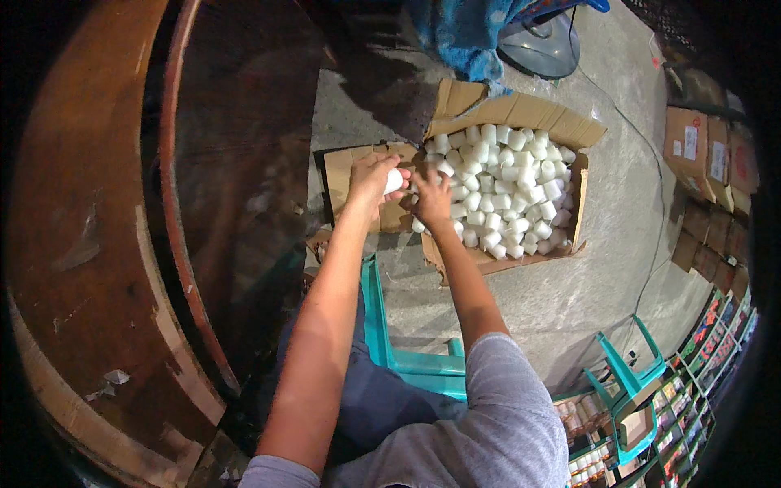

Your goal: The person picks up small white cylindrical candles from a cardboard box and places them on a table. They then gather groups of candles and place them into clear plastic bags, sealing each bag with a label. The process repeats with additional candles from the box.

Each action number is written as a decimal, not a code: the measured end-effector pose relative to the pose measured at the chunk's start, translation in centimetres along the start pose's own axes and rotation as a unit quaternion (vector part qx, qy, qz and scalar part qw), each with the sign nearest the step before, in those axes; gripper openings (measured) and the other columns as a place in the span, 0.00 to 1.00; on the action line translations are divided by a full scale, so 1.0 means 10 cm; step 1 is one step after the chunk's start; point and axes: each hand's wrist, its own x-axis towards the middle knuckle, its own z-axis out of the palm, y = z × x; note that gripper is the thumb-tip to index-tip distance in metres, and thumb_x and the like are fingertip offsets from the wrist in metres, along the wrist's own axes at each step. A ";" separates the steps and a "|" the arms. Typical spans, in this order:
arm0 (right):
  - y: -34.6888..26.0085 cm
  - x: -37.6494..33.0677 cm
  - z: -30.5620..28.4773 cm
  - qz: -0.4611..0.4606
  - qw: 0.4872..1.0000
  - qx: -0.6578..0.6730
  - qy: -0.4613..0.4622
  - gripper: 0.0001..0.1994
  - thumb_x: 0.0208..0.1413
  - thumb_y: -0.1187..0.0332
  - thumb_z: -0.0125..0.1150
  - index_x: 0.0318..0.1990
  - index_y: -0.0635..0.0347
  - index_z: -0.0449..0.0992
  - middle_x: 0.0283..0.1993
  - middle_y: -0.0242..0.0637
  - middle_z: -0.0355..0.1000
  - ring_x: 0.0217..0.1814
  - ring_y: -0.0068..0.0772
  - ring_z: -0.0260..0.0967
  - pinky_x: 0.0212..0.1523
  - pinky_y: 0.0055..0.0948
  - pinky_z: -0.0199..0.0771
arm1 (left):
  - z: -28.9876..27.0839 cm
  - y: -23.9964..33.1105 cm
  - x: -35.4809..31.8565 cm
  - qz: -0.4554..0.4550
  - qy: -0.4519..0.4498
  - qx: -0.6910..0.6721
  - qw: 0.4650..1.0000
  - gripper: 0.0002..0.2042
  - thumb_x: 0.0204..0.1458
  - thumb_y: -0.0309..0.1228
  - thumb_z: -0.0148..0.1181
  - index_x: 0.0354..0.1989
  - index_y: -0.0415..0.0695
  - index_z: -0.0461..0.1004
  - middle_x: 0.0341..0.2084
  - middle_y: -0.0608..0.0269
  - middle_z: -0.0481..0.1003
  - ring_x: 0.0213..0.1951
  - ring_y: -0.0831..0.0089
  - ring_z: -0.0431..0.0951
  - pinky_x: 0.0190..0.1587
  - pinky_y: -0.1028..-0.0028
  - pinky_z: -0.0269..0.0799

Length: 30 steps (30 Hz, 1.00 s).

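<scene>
In my left hand point(371, 180) is a small white cylinder point(394, 180), its fingers wrapped round it. My right hand point(433, 195) is just to the right, over the near-left edge of an opened cardboard box point(580, 199). Its fingers look spread, with no piece plainly between them. Many more white cylinders point(521, 175) of the same kind lie heaped in the box, some upright and some tipped. Their exact kind is not clear. Under my left hand is a cardboard flap point(342, 180).
A teal plastic stool point(415, 362) stands by my legs, another teal stool point(622, 366) at lower right. Brown boxes point(691, 146) line the right side. A brown wooden panel point(73, 203) fills the left. Blue cloth point(460, 37) hangs beside a round grey base point(541, 49).
</scene>
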 end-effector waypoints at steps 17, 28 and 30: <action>0.48 0.31 0.67 -0.123 0.922 -0.348 -0.116 0.26 0.64 0.55 0.51 0.69 0.18 0.58 0.78 0.18 0.40 0.79 0.38 0.35 0.64 0.74 0.53 | 0.02 -0.64 0.32 -0.027 0.031 0.086 0.995 0.11 0.56 0.34 0.62 0.44 0.43 0.75 0.33 0.61 0.79 0.32 0.73 0.81 0.28 0.73 0.79; 0.53 0.50 0.49 -0.229 0.876 -0.359 -0.225 0.28 0.58 0.51 0.61 0.65 0.13 0.62 0.75 0.23 0.45 0.76 0.40 0.45 0.46 0.63 0.75 | -0.04 -0.66 0.34 -0.026 0.034 0.121 0.992 0.11 0.56 0.37 0.62 0.43 0.48 0.75 0.35 0.68 0.80 0.35 0.78 0.80 0.32 0.73 0.75; 0.62 0.53 0.62 -0.230 0.896 -0.338 -0.174 0.25 0.58 0.53 0.60 0.63 0.15 0.65 0.74 0.23 0.47 0.75 0.40 0.49 0.44 0.62 0.76 | 0.02 -0.65 0.33 -0.012 0.021 0.117 0.993 0.10 0.56 0.37 0.62 0.43 0.48 0.75 0.36 0.68 0.80 0.36 0.78 0.81 0.32 0.72 0.75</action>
